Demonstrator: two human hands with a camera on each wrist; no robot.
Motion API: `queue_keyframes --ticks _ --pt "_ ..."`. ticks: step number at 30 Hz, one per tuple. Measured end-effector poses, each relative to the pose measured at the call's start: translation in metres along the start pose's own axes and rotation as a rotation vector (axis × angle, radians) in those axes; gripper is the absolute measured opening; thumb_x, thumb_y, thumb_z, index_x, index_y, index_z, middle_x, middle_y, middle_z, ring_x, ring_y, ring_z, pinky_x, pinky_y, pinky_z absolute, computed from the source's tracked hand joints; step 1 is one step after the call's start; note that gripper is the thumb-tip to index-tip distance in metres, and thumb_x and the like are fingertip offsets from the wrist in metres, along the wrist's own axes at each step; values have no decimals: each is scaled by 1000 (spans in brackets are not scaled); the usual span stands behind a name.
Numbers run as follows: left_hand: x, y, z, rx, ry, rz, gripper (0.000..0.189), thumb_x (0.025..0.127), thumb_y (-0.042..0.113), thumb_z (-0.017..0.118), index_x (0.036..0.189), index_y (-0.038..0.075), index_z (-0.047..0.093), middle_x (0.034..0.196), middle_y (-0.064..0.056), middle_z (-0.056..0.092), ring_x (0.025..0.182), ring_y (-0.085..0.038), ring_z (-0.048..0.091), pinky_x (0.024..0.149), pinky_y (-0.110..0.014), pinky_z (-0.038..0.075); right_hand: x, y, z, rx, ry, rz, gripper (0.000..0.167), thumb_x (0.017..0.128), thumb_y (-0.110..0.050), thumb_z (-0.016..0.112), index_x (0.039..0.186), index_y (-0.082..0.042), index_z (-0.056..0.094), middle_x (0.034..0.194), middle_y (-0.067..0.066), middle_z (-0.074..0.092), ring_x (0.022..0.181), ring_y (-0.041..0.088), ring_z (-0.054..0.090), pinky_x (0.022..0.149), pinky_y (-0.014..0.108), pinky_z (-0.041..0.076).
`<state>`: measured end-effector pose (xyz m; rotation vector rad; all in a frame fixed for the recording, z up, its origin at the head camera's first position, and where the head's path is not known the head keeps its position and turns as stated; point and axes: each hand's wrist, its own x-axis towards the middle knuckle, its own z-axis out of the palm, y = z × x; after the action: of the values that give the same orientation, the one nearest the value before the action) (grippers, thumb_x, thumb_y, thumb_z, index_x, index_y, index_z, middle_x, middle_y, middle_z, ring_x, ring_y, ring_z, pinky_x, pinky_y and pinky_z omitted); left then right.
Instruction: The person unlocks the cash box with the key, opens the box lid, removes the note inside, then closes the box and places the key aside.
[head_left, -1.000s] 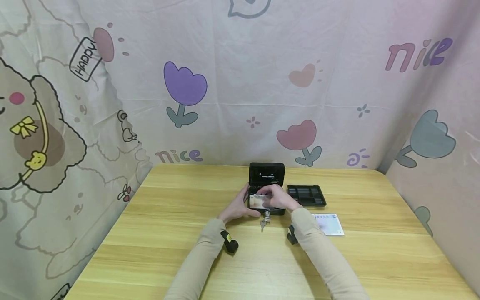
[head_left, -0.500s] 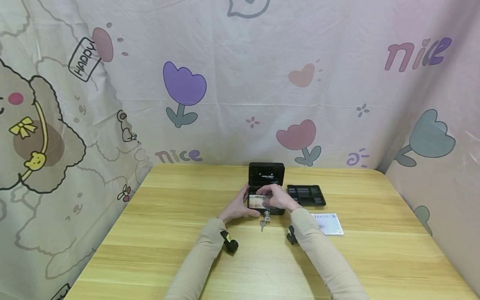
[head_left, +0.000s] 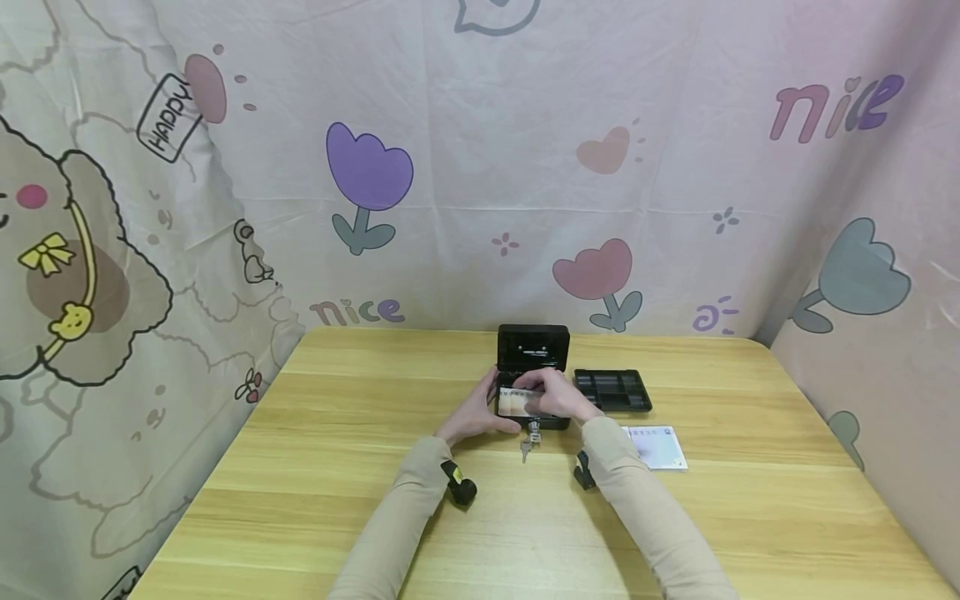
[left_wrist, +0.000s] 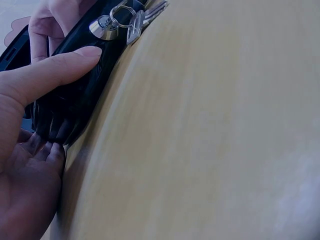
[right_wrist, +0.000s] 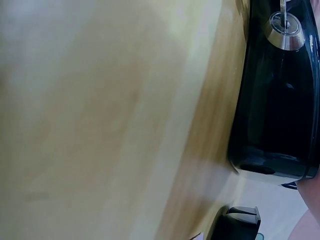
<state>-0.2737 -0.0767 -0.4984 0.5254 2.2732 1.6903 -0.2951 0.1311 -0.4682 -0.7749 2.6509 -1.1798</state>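
A black cash box point(head_left: 553, 423) stands with its lid point(head_left: 533, 348) raised. My left hand point(head_left: 477, 413) grips its left front corner, thumb on the front face and fingers along the side. Pale orange-brown banknotes point(head_left: 514, 403) lie inside. My right hand point(head_left: 557, 395) reaches over the right side into the box, fingers bent down onto the notes. Its fingertips are hidden, so I cannot tell whether they pinch a note. From the front lock point(left_wrist: 104, 28) hang several keys point(left_wrist: 138, 25) on a ring. The lock point(right_wrist: 285, 30) also shows in the right wrist view.
A black compartment tray point(head_left: 613, 392) sits on the table right of the box. Nearer the front lies a bluish-white banknote stack point(head_left: 662, 448), partly behind the right sleeve. The wooden table point(head_left: 360, 400) ends at a printed cloth backdrop point(head_left: 465, 167).
The banknotes in the box have shifted slightly under the right hand, and their printed far edge shows more plainly now. Both hands, box, tray and keys keep their places.
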Motion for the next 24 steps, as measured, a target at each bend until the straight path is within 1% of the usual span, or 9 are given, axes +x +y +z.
queue_keyframes --ticks 7,14,21,24 --pt "1 -2 -1 7 -7 -4 124 73 9 88 161 0 0 170 -21 4 157 -38 14 130 -48 18 -1 -2 0 38 14 40 37 81 6 72 117 -2 72 111 15 74 94 22 68 87 41 60" --pt "1 -2 -1 5 -4 -8 125 73 9 88 161 0 0 170 -21 3 157 -38 14 130 -48 17 -1 -1 1 48 33 39 35 81 6 72 115 -2 73 110 14 74 94 23 68 86 40 60" --pt "0 0 0 -12 2 6 123 73 6 87 161 -1 1 169 -22 5 157 -39 14 129 -50 17 -1 1 2 36 45 29 34 82 6 71 114 -2 74 112 14 74 98 24 70 88 44 61" --pt "0 0 0 -12 0 3 123 73 6 87 161 0 1 170 -21 5 157 -38 14 130 -49 17 -1 1 2 38 47 28 32 83 5 71 114 -3 74 112 14 74 99 25 70 89 44 61"
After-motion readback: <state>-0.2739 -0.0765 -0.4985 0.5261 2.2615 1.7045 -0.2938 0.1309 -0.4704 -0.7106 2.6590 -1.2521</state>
